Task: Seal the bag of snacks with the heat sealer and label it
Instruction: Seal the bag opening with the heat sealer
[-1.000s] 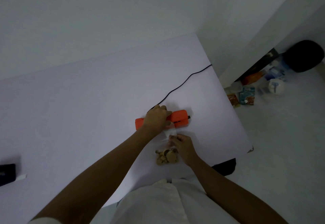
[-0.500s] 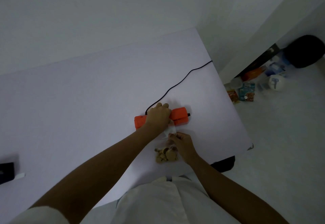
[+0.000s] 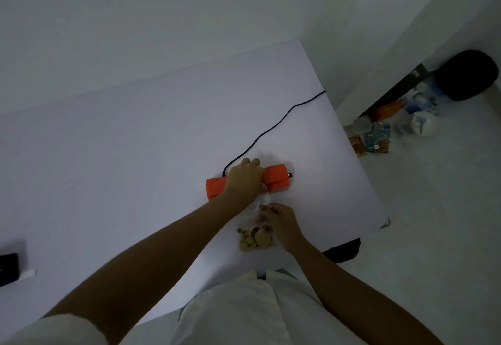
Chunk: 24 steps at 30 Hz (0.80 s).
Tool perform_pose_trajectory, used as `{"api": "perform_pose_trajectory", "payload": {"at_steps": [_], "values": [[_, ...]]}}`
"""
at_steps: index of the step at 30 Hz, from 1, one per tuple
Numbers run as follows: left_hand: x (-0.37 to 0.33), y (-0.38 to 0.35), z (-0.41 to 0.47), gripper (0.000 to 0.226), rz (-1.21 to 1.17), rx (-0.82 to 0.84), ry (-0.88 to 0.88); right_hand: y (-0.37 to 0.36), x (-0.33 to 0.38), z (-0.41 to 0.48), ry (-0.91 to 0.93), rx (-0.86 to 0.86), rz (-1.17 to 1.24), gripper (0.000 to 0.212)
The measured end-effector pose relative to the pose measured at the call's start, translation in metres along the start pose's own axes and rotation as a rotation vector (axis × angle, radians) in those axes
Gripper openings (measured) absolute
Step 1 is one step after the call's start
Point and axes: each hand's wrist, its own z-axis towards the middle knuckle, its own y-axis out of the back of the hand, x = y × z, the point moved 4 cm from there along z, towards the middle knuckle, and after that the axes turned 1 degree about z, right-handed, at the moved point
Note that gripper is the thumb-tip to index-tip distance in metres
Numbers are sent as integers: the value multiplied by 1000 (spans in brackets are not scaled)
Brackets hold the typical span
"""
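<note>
From the head view I see a white table [image 3: 135, 155] with a black cord [image 3: 271, 130] running from its right edge to the orange heat sealer [image 3: 275, 180], a dark object [image 3: 8, 267] at the far left edge, and packages [image 3: 376, 138] on the floor to the right. My left hand [image 3: 244, 179] lies clenched over the sealer's middle, hiding it there. My right hand [image 3: 282, 220] pinches the clear bag [image 3: 261, 209], whose top reaches the sealer and whose lower end holds round snacks [image 3: 256, 237] near the table's front edge.

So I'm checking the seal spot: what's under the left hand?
The left hand presses on the middle of the orange heat sealer. The clear snack bag has its top edge running beneath it. The seal line itself is covered.
</note>
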Motion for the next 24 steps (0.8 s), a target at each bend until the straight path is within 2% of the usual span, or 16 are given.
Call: {"api": "perform_pose_trajectory", "payload": {"at_steps": [11,24], "values": [[-2,0,-1,24,60,-19,23,2,3,0,15,10,-10,21],[-5,2,0,27,56,-17,22,2,0,3,13,24,-16,23]]}}
